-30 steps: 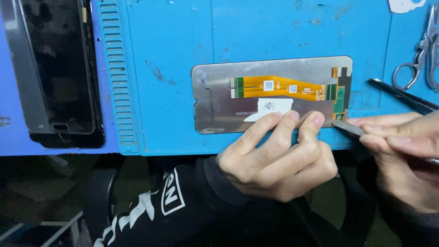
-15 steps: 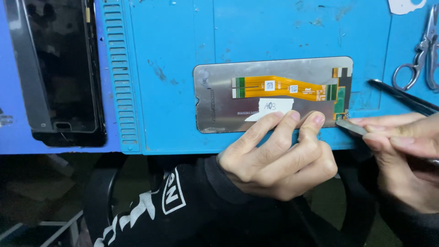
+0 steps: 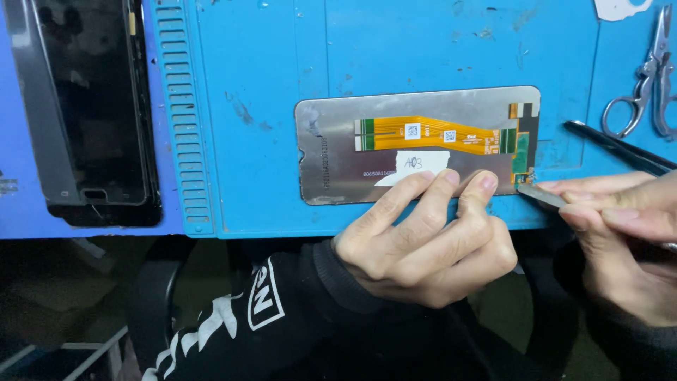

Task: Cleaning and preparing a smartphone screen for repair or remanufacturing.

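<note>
A screen panel lies face down on the mat, near its front edge. A phone frame sits off the mat's left edge. Scissors and tweezers lie toward its right edge.

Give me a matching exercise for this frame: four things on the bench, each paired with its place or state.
Things:
1. screen panel
2. scissors
3. dark phone frame
4. metal blade tool

Places or states:
A. far left, on the edge of the blue mat
B. pinched in the right hand, tip at the panel's lower right corner
C. top right corner of the mat
D. face down, pressed at its near edge by the left hand

Pairs: 1-D, 2-C, 3-A, 4-B
</note>
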